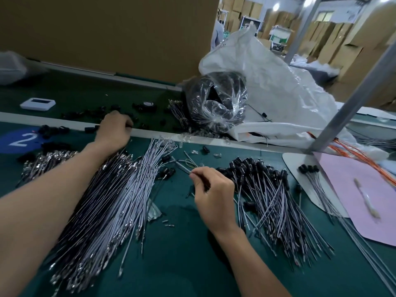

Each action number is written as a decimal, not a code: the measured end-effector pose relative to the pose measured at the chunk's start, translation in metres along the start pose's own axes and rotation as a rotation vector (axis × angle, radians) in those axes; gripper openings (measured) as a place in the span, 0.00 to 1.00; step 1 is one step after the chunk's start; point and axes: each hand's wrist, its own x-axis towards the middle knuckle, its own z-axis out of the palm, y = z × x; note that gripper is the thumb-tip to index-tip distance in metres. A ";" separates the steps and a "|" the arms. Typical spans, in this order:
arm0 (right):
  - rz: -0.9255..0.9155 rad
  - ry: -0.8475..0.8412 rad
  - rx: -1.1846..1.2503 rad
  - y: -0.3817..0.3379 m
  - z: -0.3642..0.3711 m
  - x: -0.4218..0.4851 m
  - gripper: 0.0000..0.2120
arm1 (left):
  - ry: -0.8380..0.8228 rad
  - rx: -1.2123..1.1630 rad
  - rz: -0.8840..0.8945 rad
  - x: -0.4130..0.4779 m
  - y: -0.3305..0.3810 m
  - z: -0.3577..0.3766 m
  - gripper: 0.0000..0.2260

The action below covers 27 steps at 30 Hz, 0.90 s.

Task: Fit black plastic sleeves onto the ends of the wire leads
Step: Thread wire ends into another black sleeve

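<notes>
Left hand (113, 130): over the rail (64, 123) among loose black sleeves (72, 114), fingers curled down, grasp cannot be told | Right hand (214, 196): fingers pinch one wire lead (184, 169) above the table (182, 264) | bare leads (120, 189) to its left, sleeved leads (267, 185) to its right
</notes>
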 end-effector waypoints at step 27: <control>0.095 0.081 0.077 0.001 -0.007 0.007 0.02 | 0.000 -0.671 -0.033 -0.135 0.072 -0.003 0.13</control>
